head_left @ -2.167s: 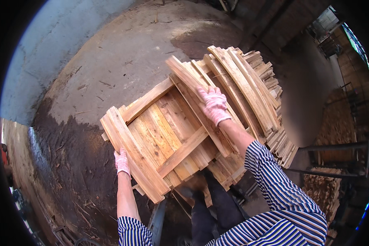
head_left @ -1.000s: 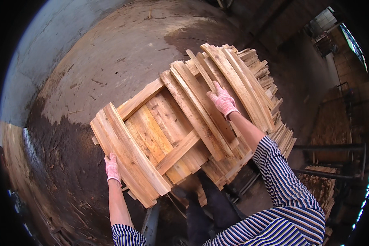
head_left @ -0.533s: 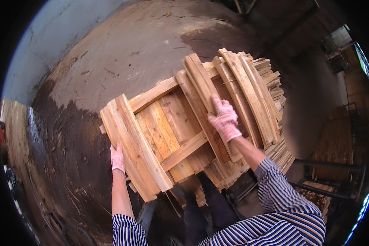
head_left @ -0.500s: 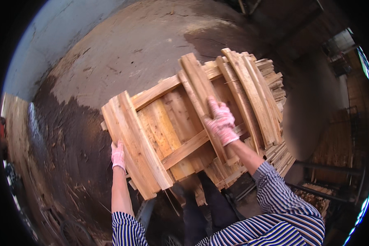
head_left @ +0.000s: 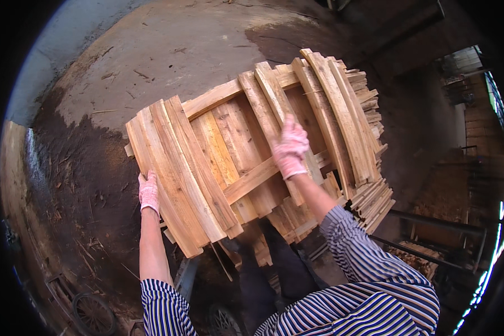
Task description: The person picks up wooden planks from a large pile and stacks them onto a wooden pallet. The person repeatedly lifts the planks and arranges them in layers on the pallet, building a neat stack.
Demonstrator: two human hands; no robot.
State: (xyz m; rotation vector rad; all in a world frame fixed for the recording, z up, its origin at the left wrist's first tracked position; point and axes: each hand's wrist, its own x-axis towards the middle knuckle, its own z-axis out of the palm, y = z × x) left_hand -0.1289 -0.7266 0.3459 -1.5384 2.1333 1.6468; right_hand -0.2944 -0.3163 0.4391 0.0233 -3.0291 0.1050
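Observation:
Pale wooden planks lie side by side across two crosswise battens, with wider boards beneath. My left hand, in a pinkish knitted glove, grips the outer edge of the left group of planks. In a matching glove, my right hand is closed on a narrow plank in the middle, its fingertips partly hidden. Just left of that plank lies another plank, close beside it. Through the gap between the groups show the upper batten, the lower batten and the yellowish base boards.
More planks lie at the right, beside a stack of rough-ended slats. A dark metal frame stands at the lower right. Spoked wheels show at the lower left. Wood scraps litter the dirt floor.
The left group of planks has grown wider toward the gap. My right hand has shifted slightly left and up, and the middle planks now lie spread apart. My left hand stays at the outer edge.

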